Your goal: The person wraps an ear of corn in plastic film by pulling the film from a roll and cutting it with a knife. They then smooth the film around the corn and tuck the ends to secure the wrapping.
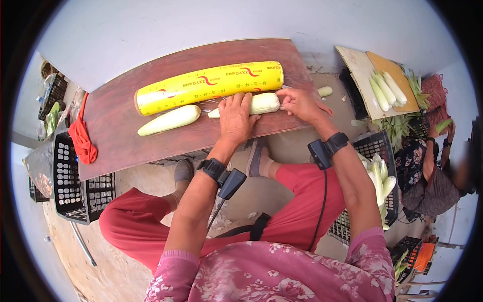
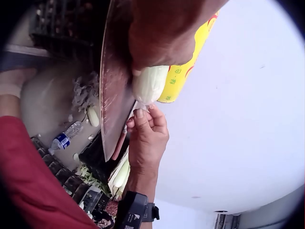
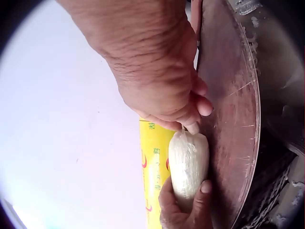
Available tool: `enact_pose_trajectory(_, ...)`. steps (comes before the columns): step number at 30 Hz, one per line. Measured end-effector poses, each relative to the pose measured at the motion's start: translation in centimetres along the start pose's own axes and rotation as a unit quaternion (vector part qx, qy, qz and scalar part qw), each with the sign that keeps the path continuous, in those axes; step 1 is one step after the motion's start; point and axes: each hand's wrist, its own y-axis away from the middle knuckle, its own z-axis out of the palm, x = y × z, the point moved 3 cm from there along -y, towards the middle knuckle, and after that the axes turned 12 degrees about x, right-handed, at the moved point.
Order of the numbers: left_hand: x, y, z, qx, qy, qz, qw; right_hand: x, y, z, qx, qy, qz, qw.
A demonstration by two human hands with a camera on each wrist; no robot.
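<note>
A pale ear of corn (image 1: 265, 103) in clear plastic film lies near the front edge of the reddish-brown board (image 1: 115, 146). Over its middle, my left hand (image 1: 236, 117) grips it, thumb on the near side and fingers on the far side in the right wrist view. At the ear's right end, my right hand (image 1: 300, 104) pinches a gathered tail of film (image 2: 143, 107) between thumb and fingers. A second pale ear (image 1: 171, 121) lies to the left. Behind both is a large yellow roll of film (image 1: 211, 85) with red and green print.
A red cloth (image 1: 83, 138) hangs at the board's left edge, beside a black crate (image 1: 70, 186). To the right, several ears (image 1: 387, 90) lie on a wooden panel (image 1: 354, 65); another crate (image 1: 372, 146) holds more. Another person (image 1: 432, 171) sits at far right.
</note>
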Motion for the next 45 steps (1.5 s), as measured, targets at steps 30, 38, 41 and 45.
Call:
enact_pose_trajectory(30,0.2,0.0,0.1,0.023,0.000,0.004,1.000,-0.2,0.9,-0.3,0.107,0.190,-0.127,0.968)
enact_pose_trajectory(38,0.4,0.3,0.0,0.025,0.008,-0.008,1.000,1.1,0.8,-2.3,0.093,0.240,-0.037,0.966)
enact_pose_trajectory(41,0.7,0.5,-0.1,0.046,0.015,-0.003,0.999,2.8,0.6,-3.6,0.177,0.315,-0.127,0.924)
enact_pose_trajectory(45,0.5,0.8,0.0,0.050,0.013,0.007,0.999,2.0,1.7,-5.1,0.292,0.357,-0.125,0.879)
